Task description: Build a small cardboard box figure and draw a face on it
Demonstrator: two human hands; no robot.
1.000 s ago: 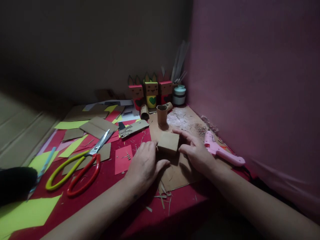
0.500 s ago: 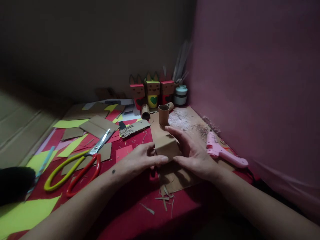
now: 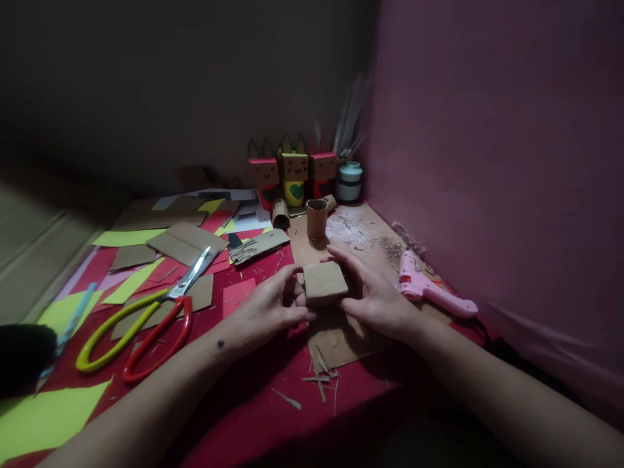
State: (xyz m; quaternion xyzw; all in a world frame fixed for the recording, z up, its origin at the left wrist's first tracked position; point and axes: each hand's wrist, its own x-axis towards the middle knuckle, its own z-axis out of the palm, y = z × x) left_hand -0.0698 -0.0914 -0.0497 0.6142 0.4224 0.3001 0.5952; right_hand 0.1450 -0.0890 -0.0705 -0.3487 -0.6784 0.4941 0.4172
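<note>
A small brown cardboard box (image 3: 325,284) is held between both hands, its flat top tilted toward me. My left hand (image 3: 280,300) grips its left side, thumb low at the near corner and fingers curled behind. On the opposite side, my right hand (image 3: 373,292) closes on the box with thumb in front and fingers along the far right edge. Beneath them lies a cardboard sheet (image 3: 344,344). Just beyond the box an open cardboard tube (image 3: 316,221) stands upright.
Scissors (image 3: 180,292) with yellow and red handles lie at left among paper and cardboard pieces. A pink glue gun (image 3: 429,286) rests at right. Behind stand several box-headed cardboard figures (image 3: 295,179) and a pale blue jar (image 3: 350,182). A pink wall (image 3: 497,162) bounds the right side.
The box has tilted, so its top and near side now show more plainly. My left thumb has slid from its front toward the left corner. The view has shifted slightly.
</note>
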